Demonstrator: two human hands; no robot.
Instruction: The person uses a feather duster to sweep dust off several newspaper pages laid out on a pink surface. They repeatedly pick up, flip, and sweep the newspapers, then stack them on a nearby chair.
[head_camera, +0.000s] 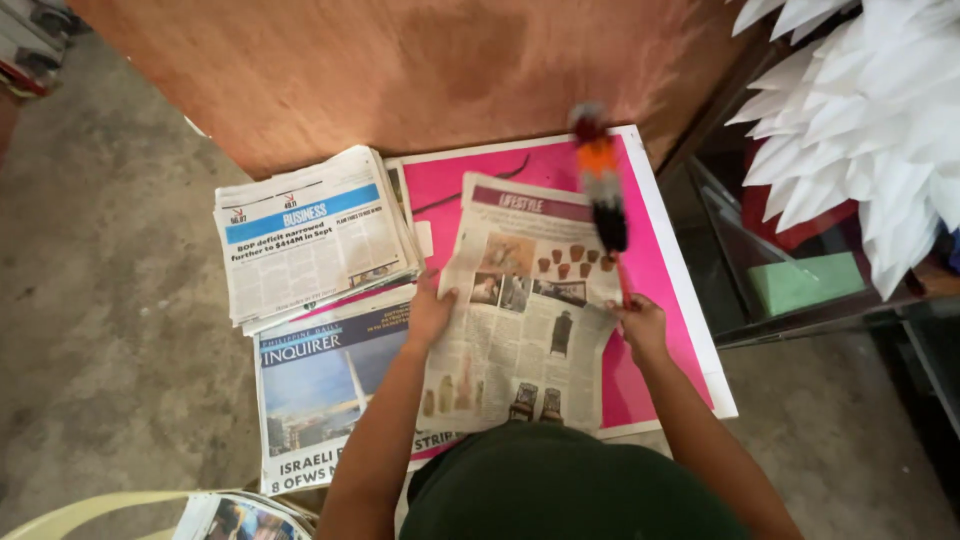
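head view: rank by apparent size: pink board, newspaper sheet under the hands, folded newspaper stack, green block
1. pink board, partly covered, still the largest.
2. newspaper sheet under the left hand.
3. folded newspaper stack, close to the sheet, so this order is unsure.
4. green block, clearly the smallest.

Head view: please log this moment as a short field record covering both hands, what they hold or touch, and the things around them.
left hand: left hand pressed flat on the left edge of an open newspaper sheet
right hand: right hand grips the handle of a feather duster, blurred, raised over the sheet
under the sheet: pink board with white border
beside it: folded newspaper stack to the left, another newspaper below the stack
background: brown wooden panel, white paper petals at upper right
floor: grey concrete
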